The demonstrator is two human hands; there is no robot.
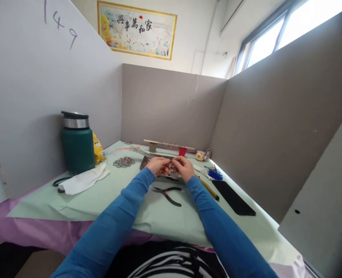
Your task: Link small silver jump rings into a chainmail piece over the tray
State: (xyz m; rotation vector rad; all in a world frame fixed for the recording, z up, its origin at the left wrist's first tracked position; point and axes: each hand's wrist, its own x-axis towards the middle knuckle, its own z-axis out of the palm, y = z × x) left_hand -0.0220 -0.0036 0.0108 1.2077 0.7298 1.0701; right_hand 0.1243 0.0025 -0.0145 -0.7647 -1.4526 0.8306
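Observation:
My left hand (158,166) and my right hand (183,168) meet above a tray (143,163) of small parts, fingertips nearly touching. Both are closed in a pinch. Whatever lies between the fingers is too small to make out. Part of the tray is covered by my hands. Just in front of it, pliers (167,194) with black handles lie with the handles spread. Behind my left wrist, a bunch of thin wires (139,151) reaches toward the tray. A yellow-handled tool (209,188) rests beside my right wrist.
On the left stand a green flask (77,148), a white cloth (82,180) and a yellow packet (98,147). A beaded chain pile (124,162) lies nearer the tray. Behind, a beaded rod (171,145) spans a small cup (153,147) and a red holder (182,151). A black phone-like slab (233,197) lies right.

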